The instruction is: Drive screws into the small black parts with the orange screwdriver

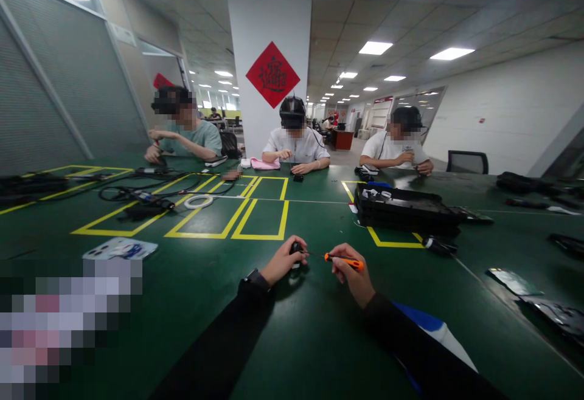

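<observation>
Both our hands are apart: the left hand [281, 261] pinches a small black device [296, 247]; just beside, the right hand [352, 275] grips an orange screwdriver [353, 263] aimed at it. Work looks under way; what is done or left, we cannot tell.

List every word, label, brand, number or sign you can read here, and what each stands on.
"招财进宝", probably: merged black characters on the red diamond on the pillar.
Red mark on the right wall: too small to read.
Screwdriver, held black piece, watch: no readable text.
I can read nothing else.
</observation>
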A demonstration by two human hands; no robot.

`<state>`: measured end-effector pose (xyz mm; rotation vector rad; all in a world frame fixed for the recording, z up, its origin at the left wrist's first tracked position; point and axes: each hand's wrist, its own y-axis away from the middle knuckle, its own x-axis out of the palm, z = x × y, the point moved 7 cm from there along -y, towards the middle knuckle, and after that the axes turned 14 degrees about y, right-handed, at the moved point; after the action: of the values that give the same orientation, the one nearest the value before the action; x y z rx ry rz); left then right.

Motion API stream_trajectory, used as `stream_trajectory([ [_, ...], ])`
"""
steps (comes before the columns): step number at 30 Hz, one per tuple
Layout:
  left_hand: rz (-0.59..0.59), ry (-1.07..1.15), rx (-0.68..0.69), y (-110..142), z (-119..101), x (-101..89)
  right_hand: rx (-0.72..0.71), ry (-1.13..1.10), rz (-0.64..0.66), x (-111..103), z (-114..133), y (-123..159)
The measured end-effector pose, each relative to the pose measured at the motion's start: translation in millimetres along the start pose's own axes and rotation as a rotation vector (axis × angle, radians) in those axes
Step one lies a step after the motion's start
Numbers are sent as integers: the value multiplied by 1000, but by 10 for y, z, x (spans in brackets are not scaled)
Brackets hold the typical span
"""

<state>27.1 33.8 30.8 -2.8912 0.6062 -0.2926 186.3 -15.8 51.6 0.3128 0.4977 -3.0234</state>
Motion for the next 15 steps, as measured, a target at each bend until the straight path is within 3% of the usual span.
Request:
stream_trajectory([
  [15, 27, 72, -26, -7, 29, 10, 17, -3, 12, -1, -5, -6],
])
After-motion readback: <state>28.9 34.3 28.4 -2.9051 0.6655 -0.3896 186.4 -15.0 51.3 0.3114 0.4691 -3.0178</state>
